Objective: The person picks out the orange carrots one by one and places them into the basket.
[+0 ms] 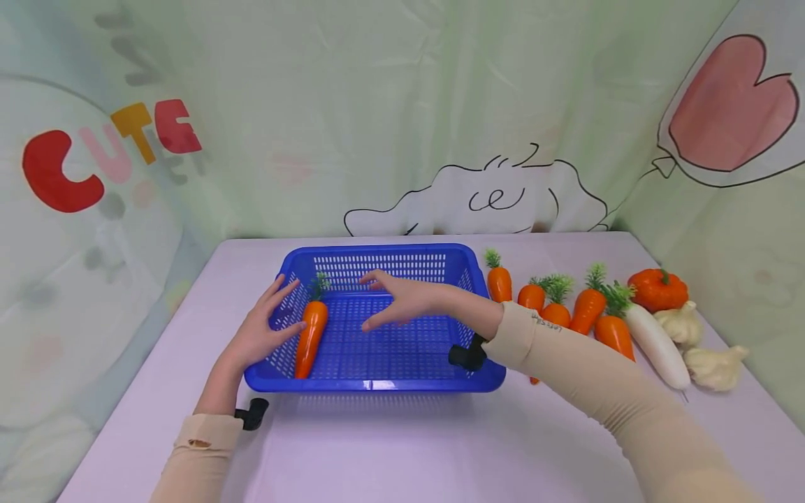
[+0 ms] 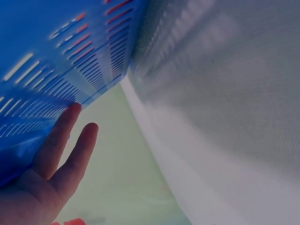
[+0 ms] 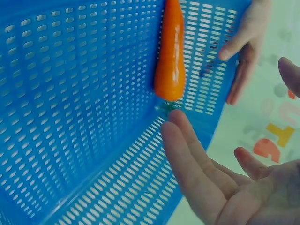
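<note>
A blue plastic basket [image 1: 377, 385] with slotted walls stands on the table. Inside it, along the left wall, lies one orange carrot [image 1: 311, 339] with its green top toward the back. My left hand [image 1: 260, 332] is at the basket's left rim, thumb over the inside and fingers spread along the outer wall, as the left wrist view also shows. Over the middle of the basket hovers my right hand [image 1: 405, 302], fingers spread and holding nothing. In the right wrist view the right hand [image 3: 225, 187] appears near the carrot's leafy end; contact cannot be told.
Right of the basket lie several more carrots [image 1: 589, 311], partly hidden by the right sleeve. Beyond them are a white radish [image 1: 657, 346], an orange pumpkin [image 1: 658, 289] and two garlic bulbs [image 1: 715, 367]. A printed curtain [image 1: 377, 126] hangs behind the table [image 1: 402, 447].
</note>
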{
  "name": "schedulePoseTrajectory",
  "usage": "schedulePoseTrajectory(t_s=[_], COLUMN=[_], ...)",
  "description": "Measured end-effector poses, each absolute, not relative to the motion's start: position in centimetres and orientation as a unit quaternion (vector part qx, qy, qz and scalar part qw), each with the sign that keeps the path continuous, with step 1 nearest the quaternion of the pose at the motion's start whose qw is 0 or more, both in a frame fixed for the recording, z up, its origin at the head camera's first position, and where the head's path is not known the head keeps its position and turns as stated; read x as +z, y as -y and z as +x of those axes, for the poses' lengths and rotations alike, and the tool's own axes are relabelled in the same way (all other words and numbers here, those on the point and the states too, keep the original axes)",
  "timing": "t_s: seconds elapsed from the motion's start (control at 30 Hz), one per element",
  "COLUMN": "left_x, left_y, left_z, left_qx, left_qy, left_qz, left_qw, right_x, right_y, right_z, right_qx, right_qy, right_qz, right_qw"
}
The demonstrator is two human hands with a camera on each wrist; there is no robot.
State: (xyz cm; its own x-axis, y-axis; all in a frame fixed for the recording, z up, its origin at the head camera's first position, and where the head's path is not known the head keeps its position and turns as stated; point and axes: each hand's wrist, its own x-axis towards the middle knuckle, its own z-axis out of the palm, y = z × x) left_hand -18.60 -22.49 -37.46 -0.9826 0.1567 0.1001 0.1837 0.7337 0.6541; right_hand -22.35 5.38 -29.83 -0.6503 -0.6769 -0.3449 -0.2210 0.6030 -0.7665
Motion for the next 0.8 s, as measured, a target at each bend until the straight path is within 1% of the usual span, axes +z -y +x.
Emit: schedulePoseTrajectory(t_s=[0.17, 0.43, 0.63, 0.8], left_x=[-37.4, -37.2, -37.3, -37.5], left_y=[22.5, 22.6, 22.6, 22.6], left_z=[-18.5, -18.5, -18.6, -18.6], left_qx=[-0.354, -0.352, -0.357, -0.356], left_qy=[0.931, 0.932, 0.930, 0.930], left_qz=[-0.089, -0.083, -0.089, -0.088], left_qw=[0.018, 0.015, 0.017, 0.018], right_x=[-28.9, -27.5, -27.4, -27.5], right_y=[-7.2, -10.0, -11.6, -13.1], right_z=[-21.9, -20.9, -20.0, -19.0], right_qx=[-0.335, -0.350, -0.361, -0.386], right_qy=[-0.844, -0.836, -0.830, -0.827], right_qz=[-0.291, -0.318, -0.336, -0.324], right_qw=[0.301, 0.280, 0.261, 0.249])
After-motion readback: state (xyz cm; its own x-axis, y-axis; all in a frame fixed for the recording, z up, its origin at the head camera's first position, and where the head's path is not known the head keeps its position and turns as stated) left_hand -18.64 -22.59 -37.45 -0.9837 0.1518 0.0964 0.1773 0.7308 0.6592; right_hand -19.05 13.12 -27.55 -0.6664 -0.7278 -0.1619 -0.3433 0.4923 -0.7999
